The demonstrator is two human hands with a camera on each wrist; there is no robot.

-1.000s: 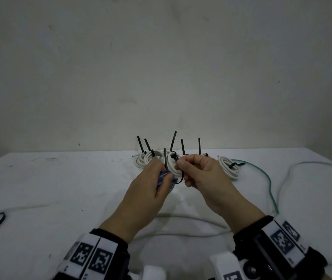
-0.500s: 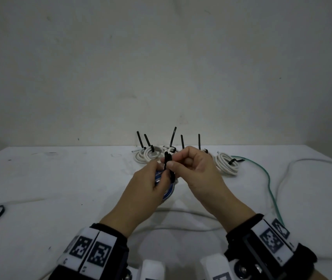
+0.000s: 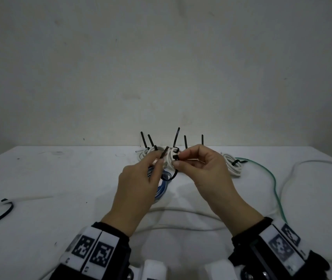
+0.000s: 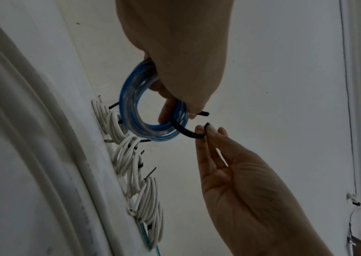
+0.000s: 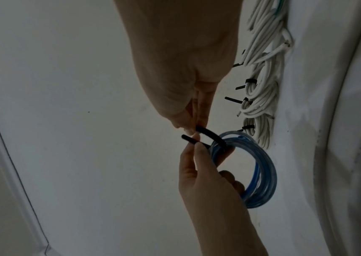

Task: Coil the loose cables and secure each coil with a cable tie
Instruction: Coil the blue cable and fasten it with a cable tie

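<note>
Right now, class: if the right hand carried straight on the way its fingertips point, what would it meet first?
Probably the left hand, whose fingers pinch the cable tie's other end beside the blue coil. The right hand points leftward at it; depth is uncertain.

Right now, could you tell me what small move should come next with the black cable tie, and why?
Probably feed the black cable tie's free tip into its head. It loops round the blue coiled cable held by the left hand, but its ends are still apart: the right hand pinches one, the left the other.
</note>
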